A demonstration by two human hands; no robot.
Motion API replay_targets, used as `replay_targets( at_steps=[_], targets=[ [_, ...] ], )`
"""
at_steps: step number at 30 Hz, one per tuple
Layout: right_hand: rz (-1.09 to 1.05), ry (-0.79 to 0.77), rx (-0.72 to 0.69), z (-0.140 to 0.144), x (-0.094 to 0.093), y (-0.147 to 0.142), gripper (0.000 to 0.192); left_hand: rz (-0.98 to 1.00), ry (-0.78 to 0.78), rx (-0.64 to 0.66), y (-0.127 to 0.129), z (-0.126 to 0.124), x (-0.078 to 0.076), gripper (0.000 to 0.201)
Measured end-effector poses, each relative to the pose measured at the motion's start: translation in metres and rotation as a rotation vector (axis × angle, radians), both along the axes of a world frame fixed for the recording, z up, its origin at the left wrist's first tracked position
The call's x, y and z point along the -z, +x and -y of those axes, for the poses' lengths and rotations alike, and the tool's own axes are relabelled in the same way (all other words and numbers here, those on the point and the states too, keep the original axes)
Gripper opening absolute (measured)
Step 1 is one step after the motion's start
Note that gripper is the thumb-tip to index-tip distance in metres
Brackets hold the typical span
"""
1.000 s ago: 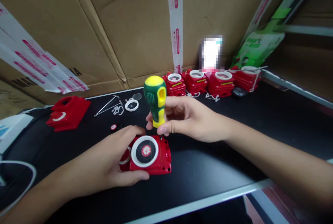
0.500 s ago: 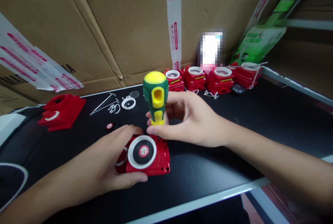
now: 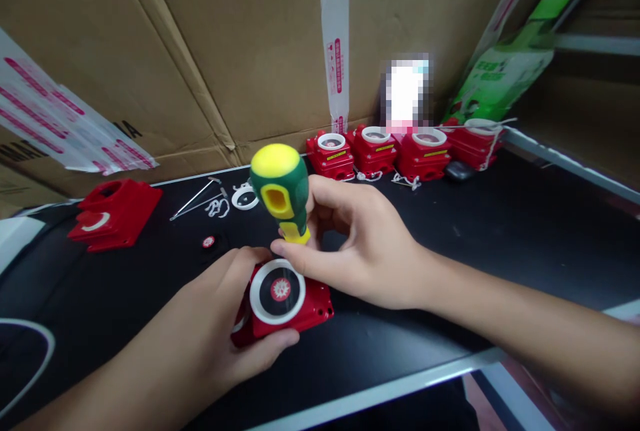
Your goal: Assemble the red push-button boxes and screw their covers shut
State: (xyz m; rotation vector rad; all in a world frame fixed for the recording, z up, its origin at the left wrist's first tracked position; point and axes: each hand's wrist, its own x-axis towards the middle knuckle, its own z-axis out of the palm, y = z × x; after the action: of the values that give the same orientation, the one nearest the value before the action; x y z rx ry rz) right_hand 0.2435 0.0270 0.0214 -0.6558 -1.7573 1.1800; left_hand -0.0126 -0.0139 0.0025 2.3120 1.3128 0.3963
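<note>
My left hand [image 3: 220, 331] grips a small red box [image 3: 310, 305] with a white ring and a black disc on top, tilting it up off the black table [image 3: 500, 231]. My right hand [image 3: 350, 251] pinches the lower part of a green and yellow screwdriver [image 3: 280, 191] that leans to the left above the box's far edge. Its tip is hidden behind my fingers.
Several finished red boxes [image 3: 395, 151] stand in a row against the cardboard wall at the back. A red cover [image 3: 115, 214] lies at the left. A white ring [image 3: 245, 199], thin metal rods [image 3: 195, 199] and a small round sticker [image 3: 209, 241] lie behind my hands.
The screwdriver has tipped from upright to leaning left and shifted left. My left hand has turned and lifted the red box's near side; the box now sits at an angle.
</note>
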Motion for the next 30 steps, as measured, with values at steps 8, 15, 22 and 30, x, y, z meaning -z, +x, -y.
replay_targets(
  at_steps=[8,15,22,30],
  targets=[
    [0.012,0.023,-0.029,-0.001,-0.001,0.000,0.027,-0.039,0.043,-0.021,0.004,0.010,-0.005,0.053],
    [-0.050,-0.028,-0.112,-0.007,0.003,0.000,0.034,-0.043,-0.027,0.028,-0.003,0.001,-0.004,0.056],
    [-0.164,-0.034,-0.098,-0.004,0.012,-0.004,0.036,-0.012,-0.033,0.014,-0.002,0.003,-0.006,0.062],
    [-0.079,-0.117,-0.138,-0.006,0.008,0.000,0.037,-0.018,-0.057,0.017,0.001,0.002,-0.010,0.058]
  ],
)
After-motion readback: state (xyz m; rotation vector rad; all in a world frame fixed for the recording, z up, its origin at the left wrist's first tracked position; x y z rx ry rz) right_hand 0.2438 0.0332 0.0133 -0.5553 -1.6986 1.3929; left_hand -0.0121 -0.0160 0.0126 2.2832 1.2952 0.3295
